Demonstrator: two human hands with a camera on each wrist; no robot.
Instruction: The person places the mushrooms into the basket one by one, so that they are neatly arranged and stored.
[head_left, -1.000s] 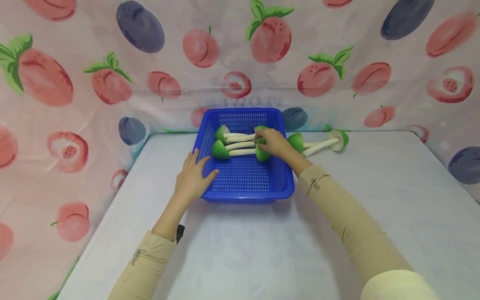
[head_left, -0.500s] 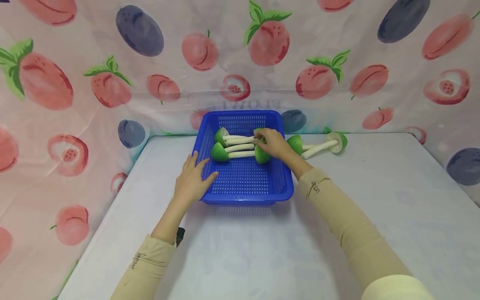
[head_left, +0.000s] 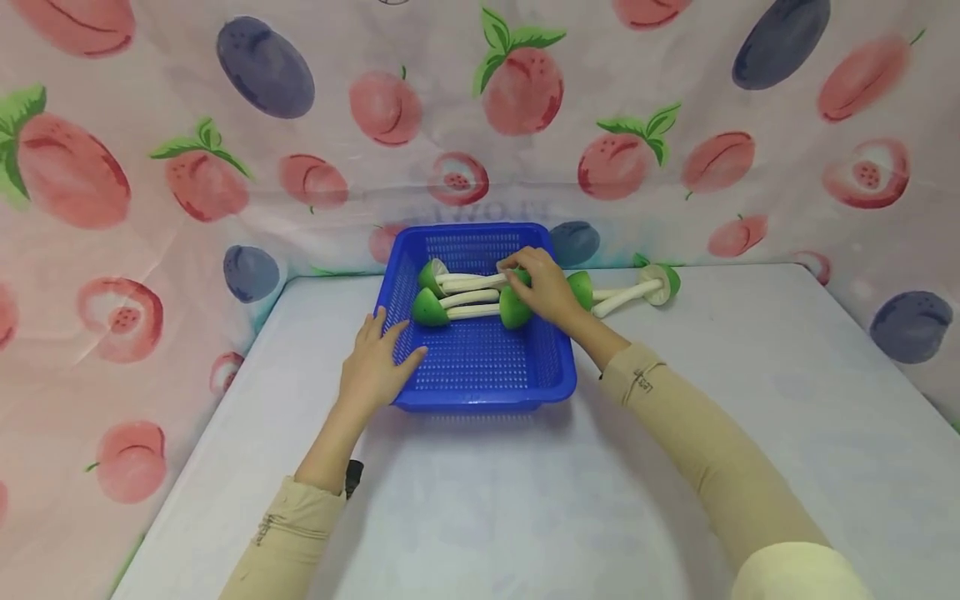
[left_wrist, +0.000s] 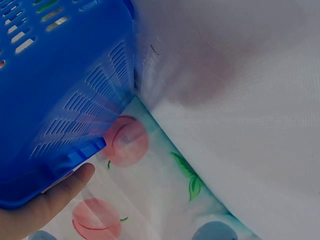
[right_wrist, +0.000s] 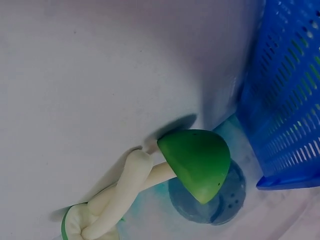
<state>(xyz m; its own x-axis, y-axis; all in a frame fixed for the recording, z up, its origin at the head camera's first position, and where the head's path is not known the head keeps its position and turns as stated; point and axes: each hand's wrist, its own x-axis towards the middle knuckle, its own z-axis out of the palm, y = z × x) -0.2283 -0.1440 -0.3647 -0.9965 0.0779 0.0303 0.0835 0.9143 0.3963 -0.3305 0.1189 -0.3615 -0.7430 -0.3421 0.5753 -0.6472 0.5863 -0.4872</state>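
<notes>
A blue perforated plastic basket (head_left: 480, 397) stands on the white-covered table. My left hand (head_left: 372, 364) rests on its left rim with fingers spread; in the left wrist view, a finger (left_wrist: 62, 192) lies along the basket's edge (left_wrist: 75, 157). Over the basket's right side my right hand (head_left: 547, 287) pinches a green-capped toy mushroom (head_left: 523, 276) between thumb and fingers, partly hiding it. Beside it lie several similar mushrooms with white stems, caps facing outward: one cap (head_left: 430, 308) front left, another cap (head_left: 514, 308) under the right hand.
Two more green-capped mushrooms lie crossed on the table right of the basket: one cap (right_wrist: 197, 162) points toward the basket, and the other's stem (right_wrist: 120, 192) overlaps it. A fruit-print cloth (head_left: 300, 225) hangs right behind the basket.
The head view has shifted slightly. My right fingers have moved a little at the mushroom in the basket, while the left hand stays on the rim.
</notes>
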